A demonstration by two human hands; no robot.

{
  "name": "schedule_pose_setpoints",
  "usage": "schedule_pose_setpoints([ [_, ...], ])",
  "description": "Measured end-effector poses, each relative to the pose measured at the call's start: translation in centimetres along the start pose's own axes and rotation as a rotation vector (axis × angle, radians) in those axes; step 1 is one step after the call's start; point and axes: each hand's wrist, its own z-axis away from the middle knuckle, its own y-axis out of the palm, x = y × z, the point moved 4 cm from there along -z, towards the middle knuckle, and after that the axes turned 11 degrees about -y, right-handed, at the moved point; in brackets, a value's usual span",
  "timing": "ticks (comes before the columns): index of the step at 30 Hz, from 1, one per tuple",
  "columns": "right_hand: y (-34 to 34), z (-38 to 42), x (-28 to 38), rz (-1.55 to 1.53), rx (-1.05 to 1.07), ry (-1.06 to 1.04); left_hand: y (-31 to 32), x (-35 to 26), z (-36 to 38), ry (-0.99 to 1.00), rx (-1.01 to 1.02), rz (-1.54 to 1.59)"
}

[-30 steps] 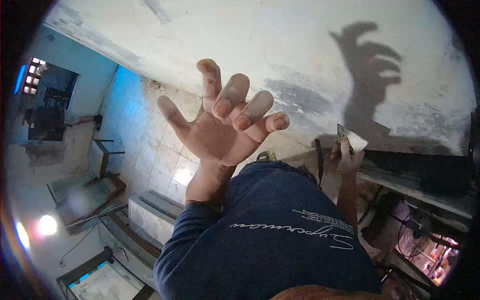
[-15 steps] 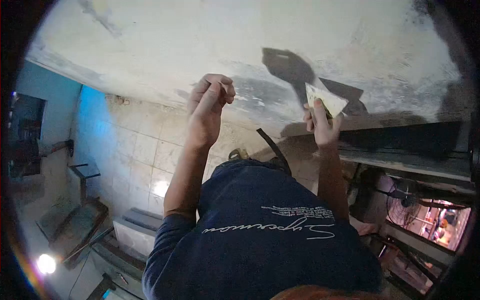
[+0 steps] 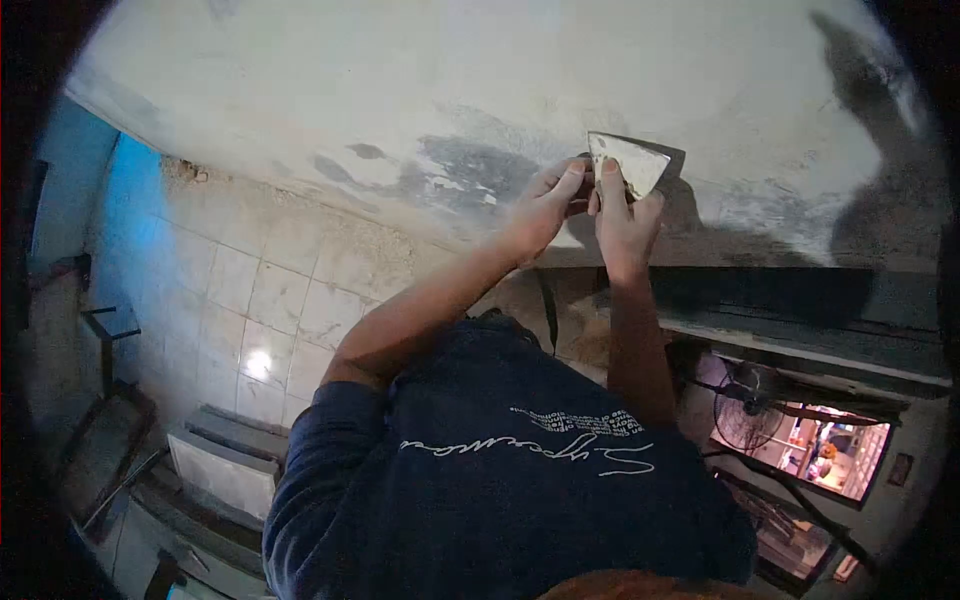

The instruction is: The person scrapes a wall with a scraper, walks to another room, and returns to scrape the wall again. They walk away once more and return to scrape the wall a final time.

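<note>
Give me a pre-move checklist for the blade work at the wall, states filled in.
1. Right hand secure on the blade: ok, thumb lies on its flat face.
2. Left hand at the blade's near side: ok, fingers right by its left edge.
3. Left fingers actually touching the blade: cannot tell, the hands overlap there.
4. Blade off the wall: cannot tell, this view doesn't settle the gap.
5. Blade face free of marks: not ok, dark specks show.
6. Wall finish uniform: not ok, grey patches remain visible.
</note>
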Motion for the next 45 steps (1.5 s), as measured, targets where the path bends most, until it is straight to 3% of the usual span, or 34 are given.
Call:
schedule_pose_setpoints([
  [2,-0.9,0.3,-0.4,0.092,-0.031,0.096,0.0,0.5,-0.8,-0.003,0.062,0.047],
  [5,-0.5,-0.6,-0.3,0.077,0.031,0.06,0.6,0.8,-1.4,0.023,0.074,0.248],
  [9,-0.8,0.0,-1.3,0.093,-0.002,0.064,0.4,1.6,-1.4,-0.037,0.025,0.233],
  [14,-0.3,-1.0,-1.4,0.12,0.029,-0.028,-0.5,1.2,-2.1,0.05,0.075,0.272],
  [15,-0.3,-1.0,-0.8,0.164,0.022,-0.099,-0.1,1.0,-1.8,0.051,-0.033,0.22],
  [18,-0.7,-1.1,-0.8,0.035,-0.065,-0.129,0.5,1.4,-1.8,0.01,-0.085,0.162],
  [20,-0.7,-1.3,-0.2,0.085,-0.046,-0.027,0.1,0.8,-1.7,0.008,-0.087,0.183],
  [22,-0.4,-1.9,0.7,0.048,0.134,0.251,0.2,-0.4,-1.7,0.07,0.054,0.195],
  [23,-0.7,-1.3,0.6,0.047,0.125,0.262,1.0,-0.5,-1.5,0.069,-0.014,0.181],
  [26,-0.5,-1.6,0.7,-0.007,-0.014,0.051,1.8,0.2,-1.2,-0.069,-0.159,0.261],
  [27,0.0,-2.2,0.8,0.14,0.033,0.006,1.2,-0.3,-1.5,0.057,-0.097,0.218],
  [28,-0.4,-2.2,0.7,0.126,0.141,0.112,0.8,0.0,-1.6,0.042,-0.102,0.216],
  [34,-0.3,-2.1,0.8,-0.045,0.004,0.038,0.2,-0.8,-1.7,0.045,-0.164,0.086],
  [35,-0.3,-2.1,0.5,0.023,0.085,0.066,0.8,-1.9,-1.2,0.093,0.012,0.145],
  [36,-0.1,-2.5,0.1,0.089,0.167,0.083,0.7,-1.7,-1.7,0.083,0.012,0.141],
  [38,-0.6,-1.3,-1.0,0.13,0.143,0.008,0.5,-0.4,-1.7,0.103,-0.13,0.213],
  [40,-0.4,-1.7,-0.6,-0.014,0.006,-0.021,0.9,-0.3,-1.5,0.011,-0.136,0.186],
  [41,0.1,-2.2,-0.4,0.02,-0.05,-0.133,0.9,-1.3,-1.8,0.057,-0.141,0.145],
  [42,0.1,-2.7,-0.6,0.017,-0.045,-0.127,0.7,-2.0,-1.7,0.082,-0.15,0.105],
  [44,0.4,-3.5,-0.5,0.28,0.194,-0.035,0.6,-2.9,-1.5,0.139,-0.124,0.153],
  [45,0.7,-3.3,0.9,0.201,0.191,-0.066,0.2,-2.4,-1.7,0.139,-0.113,0.169],
])
